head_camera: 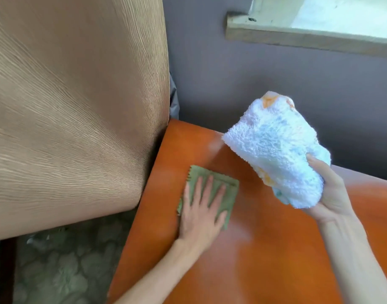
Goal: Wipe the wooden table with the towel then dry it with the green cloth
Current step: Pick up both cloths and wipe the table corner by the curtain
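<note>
The orange-brown wooden table (264, 249) fills the lower right of the view. A folded green cloth (226, 189) lies flat near its left edge. My left hand (201, 213) presses palm-down on the cloth with fingers spread. My right hand (332, 194) holds a bunched fluffy white towel (278, 148) with orange and blue patches, lifted above the table's far side.
A large tan upholstered piece with a ribbed pattern (74, 106) stands against the table's left edge. A grey wall (253, 80) rises behind, with a wooden window sill (308, 38) at upper right. Patterned floor (63, 266) shows at lower left.
</note>
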`<move>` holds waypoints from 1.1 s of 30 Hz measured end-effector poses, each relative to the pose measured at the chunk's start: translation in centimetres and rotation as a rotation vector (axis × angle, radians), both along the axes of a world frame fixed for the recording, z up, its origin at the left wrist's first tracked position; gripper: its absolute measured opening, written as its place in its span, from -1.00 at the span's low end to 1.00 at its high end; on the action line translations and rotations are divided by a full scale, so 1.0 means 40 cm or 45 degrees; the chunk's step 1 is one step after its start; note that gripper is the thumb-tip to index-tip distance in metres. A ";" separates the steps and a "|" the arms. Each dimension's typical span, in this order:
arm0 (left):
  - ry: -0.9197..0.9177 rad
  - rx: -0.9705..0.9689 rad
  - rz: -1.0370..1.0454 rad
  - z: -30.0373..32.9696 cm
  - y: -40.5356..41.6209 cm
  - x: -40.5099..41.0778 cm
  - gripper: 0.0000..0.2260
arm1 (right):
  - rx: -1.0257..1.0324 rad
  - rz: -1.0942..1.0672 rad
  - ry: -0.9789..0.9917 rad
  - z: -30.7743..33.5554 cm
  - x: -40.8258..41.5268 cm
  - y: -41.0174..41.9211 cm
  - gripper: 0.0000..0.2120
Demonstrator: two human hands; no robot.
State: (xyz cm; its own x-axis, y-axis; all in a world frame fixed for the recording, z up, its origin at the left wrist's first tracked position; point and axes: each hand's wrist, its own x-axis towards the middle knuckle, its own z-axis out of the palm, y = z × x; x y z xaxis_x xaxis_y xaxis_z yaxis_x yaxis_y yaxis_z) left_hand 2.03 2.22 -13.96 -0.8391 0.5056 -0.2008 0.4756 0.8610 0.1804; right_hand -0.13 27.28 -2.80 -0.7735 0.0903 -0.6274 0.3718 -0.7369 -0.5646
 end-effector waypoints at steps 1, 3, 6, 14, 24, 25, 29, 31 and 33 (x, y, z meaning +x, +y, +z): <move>-0.042 -0.007 -0.146 0.003 0.037 0.025 -0.43 | 0.002 0.002 -0.004 -0.001 -0.001 -0.002 -0.61; -0.021 0.000 -0.281 0.005 0.091 -0.027 -0.45 | 0.009 -0.009 -0.010 -0.004 -0.005 -0.005 -0.60; -0.083 -0.077 -0.141 0.011 0.079 -0.227 -0.47 | -0.007 -0.024 -0.011 -0.007 -0.009 -0.014 -0.62; 0.066 -0.054 0.366 0.009 -0.177 -0.098 -0.44 | 0.001 0.087 -0.088 -0.032 -0.051 -0.073 -0.52; -0.099 -0.133 0.109 0.017 -0.222 0.268 -0.31 | 0.123 0.406 -0.105 -0.104 -0.197 -0.265 -0.53; -0.084 -0.135 0.101 0.015 -0.223 0.264 -0.31 | 0.174 0.449 -0.100 -0.113 -0.212 -0.283 -0.54; -0.064 -0.109 0.067 0.013 -0.227 0.261 -0.28 | 0.522 0.572 0.022 -0.134 -0.256 -0.286 -0.48; -0.018 -0.085 0.080 0.004 -0.227 0.260 -0.27 | 0.824 0.581 0.100 -0.137 -0.262 -0.276 -0.41; -0.005 -0.070 0.076 0.002 -0.226 0.263 -0.26 | 1.306 0.598 -0.005 -0.145 -0.253 -0.277 -0.14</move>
